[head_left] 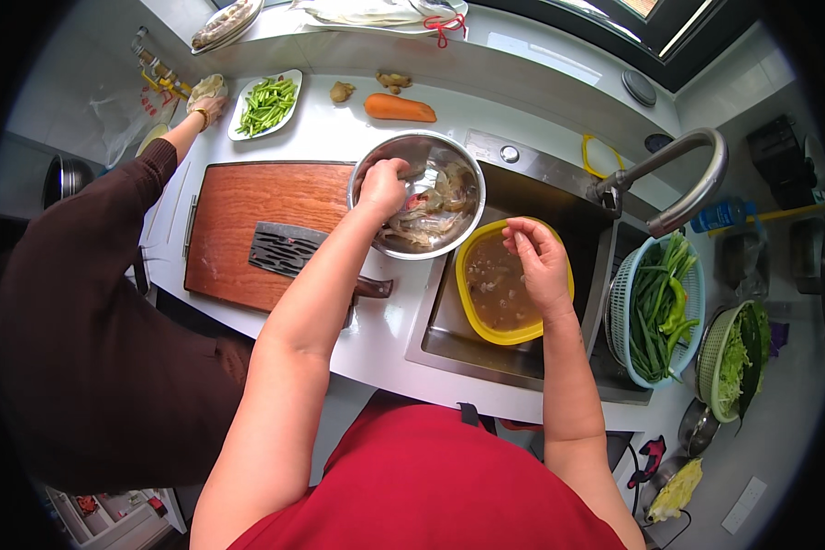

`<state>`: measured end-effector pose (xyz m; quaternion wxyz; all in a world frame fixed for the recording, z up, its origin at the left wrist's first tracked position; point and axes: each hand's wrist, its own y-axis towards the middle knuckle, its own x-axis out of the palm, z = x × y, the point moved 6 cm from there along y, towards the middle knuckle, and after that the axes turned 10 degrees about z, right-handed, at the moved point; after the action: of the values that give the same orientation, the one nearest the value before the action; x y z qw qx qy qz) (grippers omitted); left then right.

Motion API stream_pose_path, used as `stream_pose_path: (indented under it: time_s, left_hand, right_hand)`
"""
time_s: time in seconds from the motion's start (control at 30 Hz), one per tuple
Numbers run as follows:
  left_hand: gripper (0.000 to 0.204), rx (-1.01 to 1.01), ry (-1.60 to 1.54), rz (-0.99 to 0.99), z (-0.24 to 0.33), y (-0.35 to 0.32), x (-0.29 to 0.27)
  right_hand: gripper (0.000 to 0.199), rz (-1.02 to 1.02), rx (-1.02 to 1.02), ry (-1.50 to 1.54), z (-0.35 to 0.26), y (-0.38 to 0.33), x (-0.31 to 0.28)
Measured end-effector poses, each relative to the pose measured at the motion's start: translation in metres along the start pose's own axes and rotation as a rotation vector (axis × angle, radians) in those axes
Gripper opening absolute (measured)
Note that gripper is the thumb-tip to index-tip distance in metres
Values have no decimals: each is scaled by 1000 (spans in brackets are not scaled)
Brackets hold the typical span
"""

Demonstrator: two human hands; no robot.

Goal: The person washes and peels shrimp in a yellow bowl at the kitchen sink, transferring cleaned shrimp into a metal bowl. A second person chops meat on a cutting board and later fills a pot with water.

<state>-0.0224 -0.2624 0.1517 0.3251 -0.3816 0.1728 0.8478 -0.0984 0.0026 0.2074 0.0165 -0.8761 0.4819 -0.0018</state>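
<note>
Down in the steel bowl (419, 206), the left hand (384, 186) has its fingers curled narrow around one of the pale shrimp (422, 225) heaped there; whether it has a firm hold or is only sorting through them, I cannot tell. The right hand (538, 257) hovers over the yellow basin (513, 282), thumb and forefinger pinched tight on something too small to make out, above the murky water in it. To my eye the step in hand is cleaning the shrimp one at a time, with scraps dropped into the basin. A further pick would call for a sure pinch on a slippery body and a short carry from bowl to basin, which sit just beside each other.

The steel bowl rests on the table, overlapping the near corner of the sink (532, 344), and the basin sits inside the sink. Left of the bowl lies the wooden cutting board (247, 220) with a dark cleaver (289, 249) on it, blade near the left forearm, so a wide sweep that way looks risky. Behind the bowl are a carrot (400, 108), ginger pieces (342, 91) and a plate of cut green beans (268, 104). Another person in a brown sleeve (110, 238) reaches along the far left edge of the table. The faucet (678, 179) arches over the sink's right side, beside a basket of greens (658, 307), which hems in the right hand.
</note>
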Motion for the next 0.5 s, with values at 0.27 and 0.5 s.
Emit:
stream_pose_path:
  time_s: [0.27,0.5]
  left_hand:
    - [48,240,318,-119,47,-37,32]
    - [19,-509,-654,-272,0,-19,30]
  right_hand:
    - [19,-27,-3,8,2,-4,3]
    - [19,-19,3,21,-3,-7,-1]
